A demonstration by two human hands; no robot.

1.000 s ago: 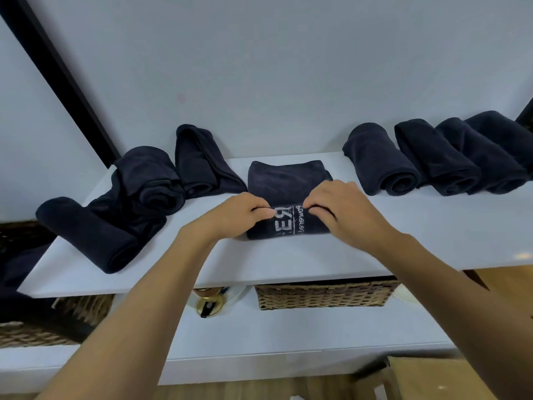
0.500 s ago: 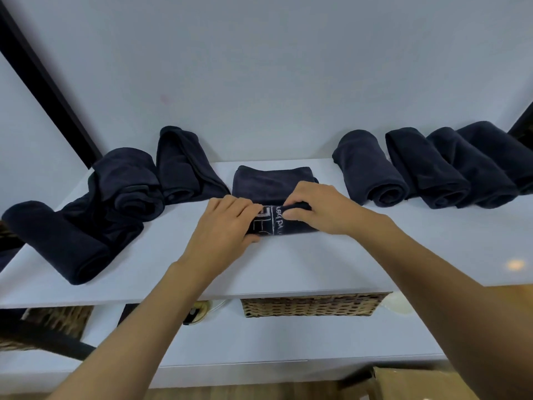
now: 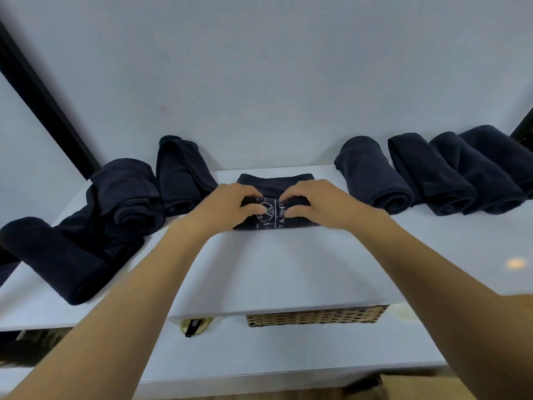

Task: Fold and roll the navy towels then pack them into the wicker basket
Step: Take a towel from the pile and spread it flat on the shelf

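The towel (image 3: 275,183) lies at the middle of the shelf (image 3: 274,269), between the loose pile (image 3: 124,197) on the left and the four finished rolls (image 3: 372,174) on the right. Compared with one second ago, the rolled part is thicker and sits farther from the near edge. The flat strip beyond it is shorter, and only a narrow band shows past the knuckles. The white print (image 3: 269,219) on the roll has turned: different letters and a round emblem now face the camera, which confirms that the roll is turning away from the person. The left hand (image 3: 230,207) lay flat on the roll half a second ago; its fingers now curl over the top, with the thumb on the near face. The right hand (image 3: 317,204) grips the same way, fingers curled round the roll, and the two hands almost meet at the centre. Judgement: rolling of this towel is in its last part, and one or two more turns should use up the remaining strip. The task overall stands near mid-course: four rolls are done, one is in hand, and several towels in the pile are not yet rolled. The basket (image 3: 314,316) stands below the shelf at the near edge; its inside is hidden, so its contents cannot be told
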